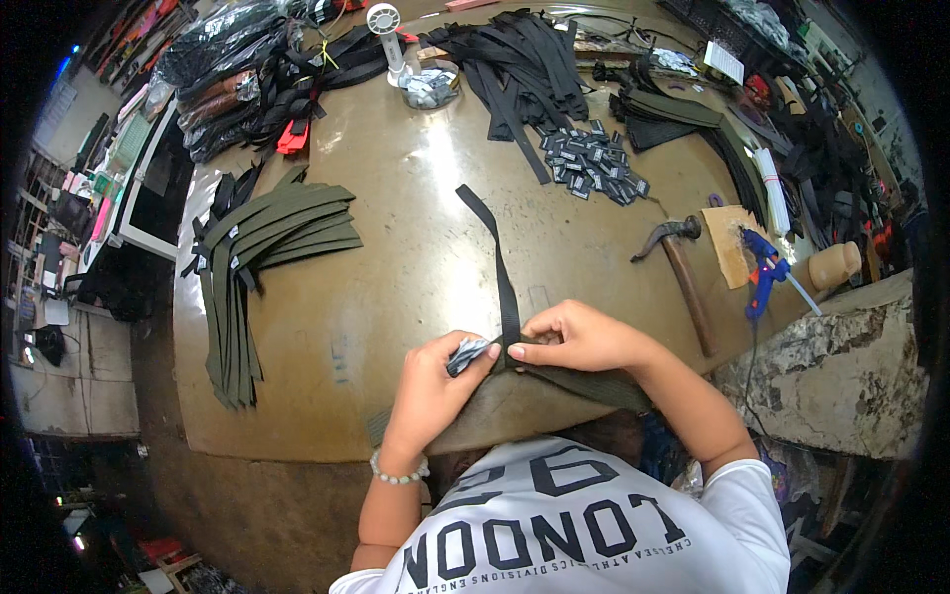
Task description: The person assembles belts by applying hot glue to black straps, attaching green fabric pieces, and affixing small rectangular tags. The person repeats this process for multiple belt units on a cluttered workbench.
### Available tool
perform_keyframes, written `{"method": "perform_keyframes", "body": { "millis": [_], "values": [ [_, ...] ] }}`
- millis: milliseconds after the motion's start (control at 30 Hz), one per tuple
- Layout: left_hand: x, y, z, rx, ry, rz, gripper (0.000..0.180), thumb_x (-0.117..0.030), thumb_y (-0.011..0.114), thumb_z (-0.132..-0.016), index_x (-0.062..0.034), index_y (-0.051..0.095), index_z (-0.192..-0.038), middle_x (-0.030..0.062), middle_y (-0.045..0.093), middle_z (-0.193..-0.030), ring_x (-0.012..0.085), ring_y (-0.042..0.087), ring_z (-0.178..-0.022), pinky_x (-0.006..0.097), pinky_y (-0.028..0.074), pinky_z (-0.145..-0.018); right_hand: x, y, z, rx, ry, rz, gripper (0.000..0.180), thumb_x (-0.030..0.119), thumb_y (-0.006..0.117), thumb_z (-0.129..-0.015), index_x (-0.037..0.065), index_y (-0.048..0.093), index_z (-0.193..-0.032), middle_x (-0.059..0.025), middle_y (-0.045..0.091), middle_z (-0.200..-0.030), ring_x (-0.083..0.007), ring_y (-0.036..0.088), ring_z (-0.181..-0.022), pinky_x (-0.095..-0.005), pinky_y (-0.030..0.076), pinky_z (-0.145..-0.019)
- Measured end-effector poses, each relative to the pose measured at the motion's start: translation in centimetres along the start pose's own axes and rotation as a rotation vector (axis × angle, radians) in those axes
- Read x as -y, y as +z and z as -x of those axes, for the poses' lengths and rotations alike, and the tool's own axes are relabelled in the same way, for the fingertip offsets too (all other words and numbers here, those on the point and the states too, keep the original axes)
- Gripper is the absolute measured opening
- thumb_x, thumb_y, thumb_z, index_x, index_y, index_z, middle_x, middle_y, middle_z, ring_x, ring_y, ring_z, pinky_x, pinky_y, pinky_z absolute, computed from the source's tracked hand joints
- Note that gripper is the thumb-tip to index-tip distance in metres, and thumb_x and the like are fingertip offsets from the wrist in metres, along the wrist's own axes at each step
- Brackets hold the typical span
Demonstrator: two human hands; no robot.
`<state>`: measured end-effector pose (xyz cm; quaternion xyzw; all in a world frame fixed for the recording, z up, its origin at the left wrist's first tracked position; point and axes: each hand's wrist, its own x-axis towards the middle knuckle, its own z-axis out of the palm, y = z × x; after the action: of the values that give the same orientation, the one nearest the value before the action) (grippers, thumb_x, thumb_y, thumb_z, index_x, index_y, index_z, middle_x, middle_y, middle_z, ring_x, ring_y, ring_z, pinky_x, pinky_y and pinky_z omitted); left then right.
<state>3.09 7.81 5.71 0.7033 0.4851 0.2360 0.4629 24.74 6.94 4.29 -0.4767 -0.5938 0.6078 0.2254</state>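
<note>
Head view: hammer (681, 265) and glue gun (764, 269) beside right hand (579, 337).

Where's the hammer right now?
The hammer lies on the table to the person's right, just beyond the right hand, with a blue glue gun on its far side.
</note>
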Motion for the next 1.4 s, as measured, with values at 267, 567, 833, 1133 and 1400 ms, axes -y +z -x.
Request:
{"method": "perform_keyframes", "body": {
  "millis": [267,567,833,1133,1400],
  "values": [
    [2.4,2.9,-0.9,-0.188,0.024,-0.339,0.018,-0.019,0.075,-0.084,-0.0047,0.067,-0.091,0.0185,0.068,-0.080,0.0373,0.067,-0.072,0.043,0.051,-0.064,1.3,0.3,-0.6,-0.487,-0.619,0.467,0.041,0.000,0.068,-0.083,0.004,0.060,-0.123,-0.0158,0.047,-0.140,-0.0281,0.046,-0.126,-0.0379,0.038,-0.106],
    [3.3,4.2,-0.7,-0.305,0.086,-0.288,0.026,-0.004,0.074,-0.078,-0.0091,0.064,-0.102,0.0174,0.069,-0.084,0.0360,0.068,-0.074,0.040,0.053,-0.065,-2.8,4.8,-1.4,-0.661,-0.373,0.613,0.030,-0.006,0.064,-0.078,0.000,0.065,-0.108,-0.0145,0.060,-0.114,-0.0296,0.063,-0.097,-0.0361,0.053,-0.080],
    [3.2,4.4,-0.5,-0.177,0.200,-0.551,0.056,-0.002,0.068,-0.073,-0.0255,0.066,-0.124,0.0089,0.060,-0.076,0.0324,0.064,-0.063,0.043,0.051,-0.056,-3.3,5.6,1.3,-0.627,-0.506,0.907,0.014,0.007,0.061,-0.076,0.000,0.060,-0.088,-0.0104,0.060,-0.097,-0.0275,0.062,-0.102,-0.0341,0.058,-0.075],
    [3.0,4.0,-0.7,-0.153,0.214,-0.556,0.058,-0.002,0.069,-0.073,-0.0258,0.066,-0.126,0.0088,0.057,-0.074,0.0322,0.062,-0.063,0.043,0.051,-0.057,-2.5,4.6,10.0,-0.104,-0.231,0.458,0.024,0.007,0.066,-0.082,0.008,0.070,-0.106,-0.0054,0.066,-0.110,-0.0274,0.061,-0.106,-0.0383,0.052,-0.091],
    [2.6,2.8,0.9,-0.359,0.189,-0.242,0.051,0.001,0.069,-0.075,-0.0162,0.065,-0.123,0.0125,0.070,-0.095,0.0319,0.068,-0.079,0.040,0.054,-0.069,-14.8,-13.2,19.0,-1.962,0.083,0.509,0.046,0.037,0.078,-0.087,0.000,0.061,-0.108,-0.0076,0.060,-0.094,-0.0217,0.058,-0.096,-0.0359,0.045,-0.091]
  ]
}}
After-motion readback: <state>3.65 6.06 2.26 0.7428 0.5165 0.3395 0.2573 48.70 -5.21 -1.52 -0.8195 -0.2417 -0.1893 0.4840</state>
